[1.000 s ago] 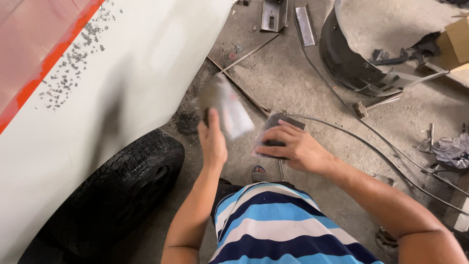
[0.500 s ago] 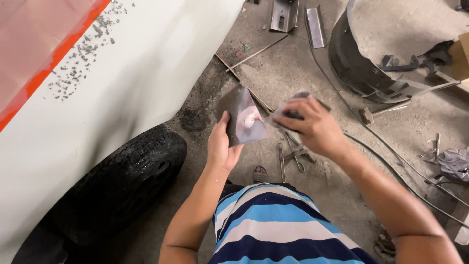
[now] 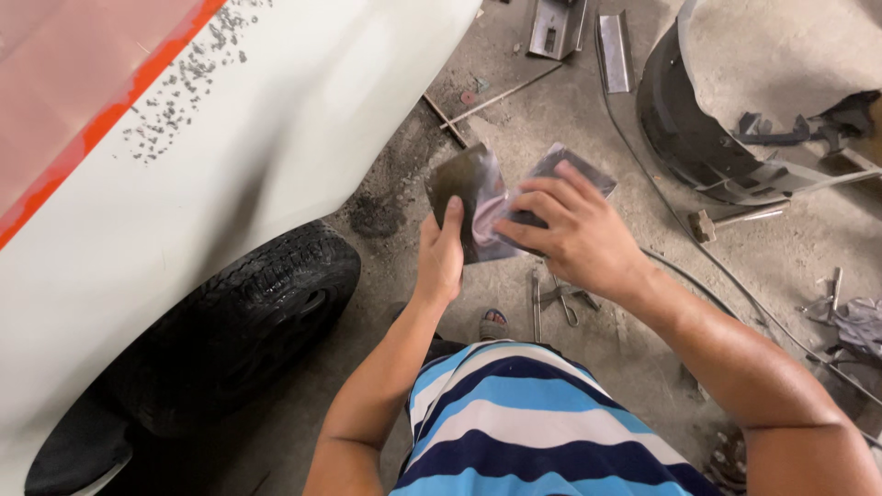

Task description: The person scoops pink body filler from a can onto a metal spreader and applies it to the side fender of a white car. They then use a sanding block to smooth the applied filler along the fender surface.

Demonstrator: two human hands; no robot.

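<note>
My left hand [image 3: 441, 253] grips a dark flat metal spreader plate [image 3: 466, 193] with a smear of pinkish putty [image 3: 491, 216] on its face. My right hand [image 3: 570, 230] holds a second thin spreader blade [image 3: 574, 165] and presses its edge against the putty on the first plate. Both hands meet above the concrete floor, in front of my blue, white and navy striped shirt [image 3: 533, 413]. To the left stands a white vehicle body panel [image 3: 239, 147] with an orange stripe, and below it a black tyre [image 3: 248, 321].
Pliers [image 3: 562, 298] lie on the floor [image 3: 588, 101] beneath my hands. A dark curved wheel-arch part [image 3: 698, 138] sits at upper right, with a hammer [image 3: 726, 220], metal brackets [image 3: 556, 23], rods and a cable scattered about. A sandalled toe [image 3: 493, 324] shows below.
Both hands have risen and come together; the right hand's blade now rests on the plate in the left hand, which earlier was apart from it.
</note>
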